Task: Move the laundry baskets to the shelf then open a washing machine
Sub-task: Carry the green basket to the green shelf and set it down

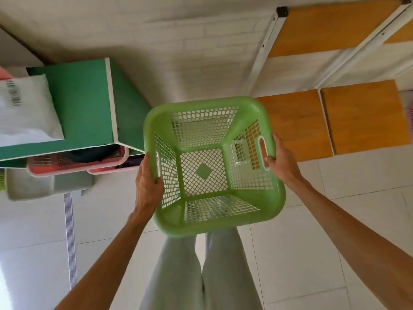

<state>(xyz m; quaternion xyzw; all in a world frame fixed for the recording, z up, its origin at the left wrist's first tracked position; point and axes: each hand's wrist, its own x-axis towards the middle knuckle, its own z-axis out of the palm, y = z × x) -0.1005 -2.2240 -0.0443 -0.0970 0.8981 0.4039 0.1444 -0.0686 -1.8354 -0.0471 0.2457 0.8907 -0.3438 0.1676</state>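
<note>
Your left hand [148,183] closes on the green basket [214,166] at its nine-o'clock wall, thumb hooked inside over the rim and fingers wrapped beneath the handle slot. Your right hand [282,163] mirrors this at three o'clock, thumb through the slot and fingers curled under the outer lip. Both hands are thus closed on the basket, neither flat nor spread. Opposed grips at the two handles likely keep the empty, mesh-sided basket level and stop it swinging as you carry it. It hangs clear of the tiled floor [312,253], in front of your legs [201,276]. The shelf [357,119], a white frame with wooden boards, lies at one to two o'clock of the basket, just beyond its far right corner. At ten o'clock stands a green cabinet [89,108] with pink baskets [76,163] of clothes below it; these probably await the same move. No washing machine is clearly identifiable.
</note>
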